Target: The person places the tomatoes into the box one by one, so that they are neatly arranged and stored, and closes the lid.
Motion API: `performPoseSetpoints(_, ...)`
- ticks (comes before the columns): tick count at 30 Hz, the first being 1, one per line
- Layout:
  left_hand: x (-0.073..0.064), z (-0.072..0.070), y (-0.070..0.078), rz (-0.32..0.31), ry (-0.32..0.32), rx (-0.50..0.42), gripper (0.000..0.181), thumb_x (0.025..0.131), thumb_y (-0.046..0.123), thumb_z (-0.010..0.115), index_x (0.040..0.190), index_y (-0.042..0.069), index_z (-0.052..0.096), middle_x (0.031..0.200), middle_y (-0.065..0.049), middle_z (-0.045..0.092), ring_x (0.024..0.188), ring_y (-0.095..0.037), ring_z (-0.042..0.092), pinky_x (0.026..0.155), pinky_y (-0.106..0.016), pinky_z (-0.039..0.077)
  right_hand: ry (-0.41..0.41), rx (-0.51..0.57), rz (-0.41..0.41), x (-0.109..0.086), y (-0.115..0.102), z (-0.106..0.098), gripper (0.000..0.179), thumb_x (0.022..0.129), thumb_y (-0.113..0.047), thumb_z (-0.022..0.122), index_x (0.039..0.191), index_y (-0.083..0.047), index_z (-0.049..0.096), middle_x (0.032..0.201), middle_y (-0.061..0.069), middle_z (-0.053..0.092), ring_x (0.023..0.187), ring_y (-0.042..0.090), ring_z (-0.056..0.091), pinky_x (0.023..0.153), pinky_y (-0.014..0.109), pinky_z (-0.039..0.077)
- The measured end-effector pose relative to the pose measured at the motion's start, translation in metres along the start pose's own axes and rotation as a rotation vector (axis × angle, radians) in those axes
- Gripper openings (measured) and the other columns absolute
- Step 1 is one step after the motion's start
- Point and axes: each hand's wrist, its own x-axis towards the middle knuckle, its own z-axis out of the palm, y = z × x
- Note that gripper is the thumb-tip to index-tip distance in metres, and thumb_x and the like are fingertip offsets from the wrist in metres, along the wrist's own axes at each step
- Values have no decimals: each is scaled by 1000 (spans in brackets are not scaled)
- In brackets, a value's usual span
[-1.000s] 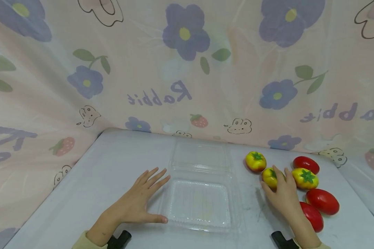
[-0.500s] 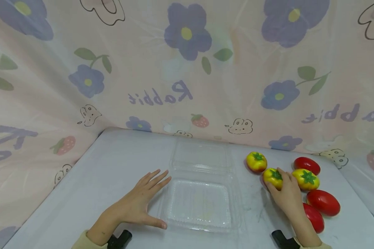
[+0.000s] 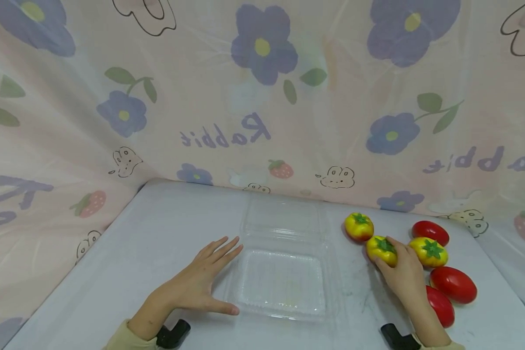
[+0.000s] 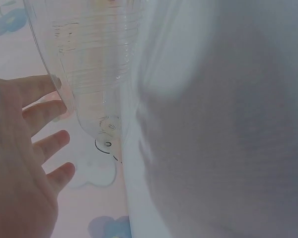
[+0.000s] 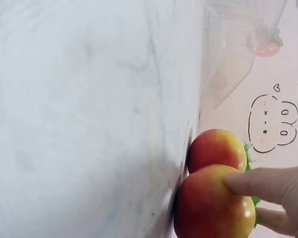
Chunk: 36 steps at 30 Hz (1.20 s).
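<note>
My right hand (image 3: 404, 274) pinches a yellow-red tomato (image 3: 381, 250) with a green star-shaped calyx, thumb on one side and fingers on the other. It appears to rest on the table, as the right wrist view suggests. A similar tomato (image 3: 358, 226) sits just behind it, and a third yellow tomato (image 3: 428, 251) lies right of the hand. My left hand (image 3: 197, 287) is spread beside a clear plastic clamshell box (image 3: 284, 316), fingers straight. Its fingertips (image 4: 57, 106) are at the box's edge; whether they touch it is unclear. The box lies with its lid (image 3: 284, 218) folded back.
Smooth red oval fruits lie at the right: one at the back (image 3: 430, 233), one nearer the edge (image 3: 453, 285), and another (image 3: 440, 307) partly behind the right forearm. A white cloth covers the table (image 3: 179, 209). A flowered curtain (image 3: 201, 97) hangs behind.
The right hand's fingers have shifted to the tomato's right side, uncovering its top. The clear box has moved slightly away from me, and the left hand slightly to the right.
</note>
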Motion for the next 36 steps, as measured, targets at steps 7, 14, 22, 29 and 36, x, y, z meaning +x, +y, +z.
performPoseSetpoints(7, 2, 0, 0, -2, 2, -17, 112, 68, 80, 62, 154, 20, 21, 162, 2, 14, 148, -31, 12, 113, -62, 17, 35, 13, -14, -1, -5, -1, 66, 88, -21, 69, 142, 4, 38, 132, 33, 42, 119, 50, 37, 98, 69, 33)
performPoseSetpoints(14, 3, 1, 0, 5, 6, -24, 111, 69, 79, 61, 154, 20, 21, 161, 1, 14, 147, -33, 14, 112, -63, 18, 79, 15, -86, -6, -14, -6, 66, 87, -24, 70, 141, 1, 42, 132, 30, 45, 109, 44, 44, 88, 62, 45)
performPoseSetpoints(22, 4, 2, -1, 0, -2, -25, 112, 68, 79, 62, 154, 20, 21, 162, 1, 14, 147, -33, 14, 113, -62, 18, 106, 21, -144, -10, -26, -12, 66, 86, -28, 72, 140, 0, 44, 132, 30, 46, 114, 44, 45, 89, 60, 48)
performPoseSetpoints(29, 3, -1, 1, -9, -12, -36, 112, 68, 78, 63, 154, 19, 22, 161, 0, 14, 147, -35, 14, 113, -63, 18, 148, 47, -235, -10, -41, -16, 62, 86, -24, 73, 137, 1, 47, 132, 28, 49, 116, 44, 46, 88, 60, 49)
performPoseSetpoints(36, 4, -1, 1, -25, -28, -39, 112, 68, 78, 64, 154, 20, 22, 162, 1, 13, 147, -35, 15, 114, -61, 16, 142, 47, -278, -10, -51, -20, 63, 84, -22, 74, 137, 0, 47, 131, 28, 50, 116, 44, 47, 87, 60, 49)
